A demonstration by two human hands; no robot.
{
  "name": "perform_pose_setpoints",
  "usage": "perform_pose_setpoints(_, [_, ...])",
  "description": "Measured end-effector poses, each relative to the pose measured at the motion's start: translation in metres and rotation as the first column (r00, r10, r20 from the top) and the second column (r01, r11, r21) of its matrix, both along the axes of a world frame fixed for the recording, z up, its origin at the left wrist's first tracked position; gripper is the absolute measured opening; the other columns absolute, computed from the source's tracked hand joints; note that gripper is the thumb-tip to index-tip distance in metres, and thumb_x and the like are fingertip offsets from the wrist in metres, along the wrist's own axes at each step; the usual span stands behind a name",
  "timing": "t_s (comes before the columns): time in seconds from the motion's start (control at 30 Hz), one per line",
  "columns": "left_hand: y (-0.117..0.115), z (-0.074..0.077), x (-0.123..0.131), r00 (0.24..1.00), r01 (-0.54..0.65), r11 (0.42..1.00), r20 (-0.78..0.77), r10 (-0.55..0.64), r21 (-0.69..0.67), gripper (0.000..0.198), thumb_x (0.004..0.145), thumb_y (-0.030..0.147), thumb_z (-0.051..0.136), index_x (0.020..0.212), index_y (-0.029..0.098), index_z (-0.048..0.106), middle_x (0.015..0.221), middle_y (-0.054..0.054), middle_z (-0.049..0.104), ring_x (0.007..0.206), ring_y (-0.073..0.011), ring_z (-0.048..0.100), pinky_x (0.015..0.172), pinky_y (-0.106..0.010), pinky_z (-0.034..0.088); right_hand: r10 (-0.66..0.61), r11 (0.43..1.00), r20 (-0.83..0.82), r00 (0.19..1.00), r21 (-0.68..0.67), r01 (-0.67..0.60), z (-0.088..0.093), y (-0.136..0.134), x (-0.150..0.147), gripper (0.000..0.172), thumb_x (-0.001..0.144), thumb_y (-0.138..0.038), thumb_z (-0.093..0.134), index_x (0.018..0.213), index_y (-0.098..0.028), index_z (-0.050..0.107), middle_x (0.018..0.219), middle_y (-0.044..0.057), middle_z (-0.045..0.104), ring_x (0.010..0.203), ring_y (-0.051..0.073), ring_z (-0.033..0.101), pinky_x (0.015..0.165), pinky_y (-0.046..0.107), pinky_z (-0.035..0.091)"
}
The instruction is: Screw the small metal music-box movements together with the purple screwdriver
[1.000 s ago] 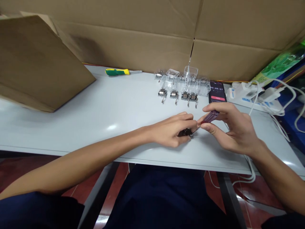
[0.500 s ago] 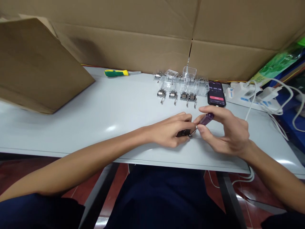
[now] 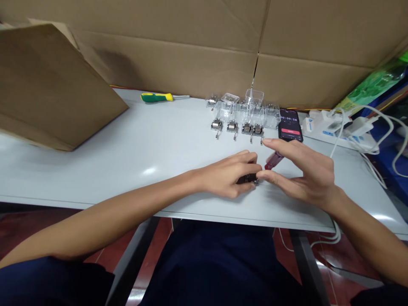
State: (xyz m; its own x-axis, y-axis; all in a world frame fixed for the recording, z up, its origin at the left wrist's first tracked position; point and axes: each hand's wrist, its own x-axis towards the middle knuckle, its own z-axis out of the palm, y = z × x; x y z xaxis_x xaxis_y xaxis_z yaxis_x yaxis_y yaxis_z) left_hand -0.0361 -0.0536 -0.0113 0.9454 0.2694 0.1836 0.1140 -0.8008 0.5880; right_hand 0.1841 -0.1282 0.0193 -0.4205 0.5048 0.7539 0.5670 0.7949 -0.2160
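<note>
On the table, my left hand (image 3: 228, 174) is closed around a small dark metal mechanism (image 3: 247, 178), which looks like a hand-crank music box movement. The fingers cover much of it. Just to the right is my right hand (image 3: 302, 174), holding a small screwdriver (image 3: 274, 160) with a see-through purple and red handle. Its index finger and thumb are spread apart, with the handle lying between them against the other fingers. The thumb tip comes close to the mechanism's right end. I cannot make out the screwdriver's blade.
Several similar crank mechanisms (image 3: 232, 126) and clear plastic boxes (image 3: 240, 112) stand at the back, beside a phone (image 3: 290, 125) running a timer. A green-and-yellow screwdriver (image 3: 157, 97) lies further left, near a cardboard box (image 3: 60, 89). A power strip (image 3: 344, 131) with white cables occupies the right.
My right thumb has moved left, off the screwdriver handle and towards the mechanism. The handle has turned to show red, and its blade no longer shows. My left hand stays in place.
</note>
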Motion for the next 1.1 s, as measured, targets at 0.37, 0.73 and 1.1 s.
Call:
perform_pose_setpoints(0.37, [-0.002,-0.004,0.001,0.999,-0.004,0.999,0.043,0.002,0.040,0.014,0.094,0.027,0.059,0.105,0.021,0.065,0.114,-0.011,0.059,0.108,-0.0280,0.054,0.097,-0.046,0.049,0.069,0.986,0.002,0.998,-0.154,-0.068,-0.003,0.001,-0.001,0.064,0.092,-0.018,0.069,0.152,-0.029,0.047,0.123,0.007,0.074,0.088,0.020,0.073,0.080,0.039,0.064])
perform_pose_setpoints(0.73, [0.000,-0.006,0.000,1.000,0.017,0.998,0.008,-0.018,0.055,0.020,0.100,0.037,0.059,0.111,0.023,0.067,0.113,-0.010,0.059,0.107,-0.0268,0.056,0.097,-0.043,0.049,0.063,0.978,-0.126,0.990,-0.188,-0.086,-0.005,0.007,0.006,0.064,0.090,-0.013,0.072,0.149,-0.031,0.055,0.124,0.005,0.077,0.095,0.022,0.076,0.086,0.041,0.065])
perform_pose_setpoints(1.1, [-0.003,-0.005,0.000,1.000,-0.009,0.999,0.029,0.008,0.053,0.021,0.097,0.033,0.061,0.113,0.022,0.069,0.113,-0.011,0.060,0.104,-0.0265,0.059,0.095,-0.043,0.051,-0.022,0.989,-0.177,0.984,-0.150,-0.005,-0.007,0.006,0.003,0.057,0.086,-0.016,0.078,0.138,-0.030,0.062,0.102,0.002,0.077,0.078,0.019,0.072,0.076,0.039,0.063])
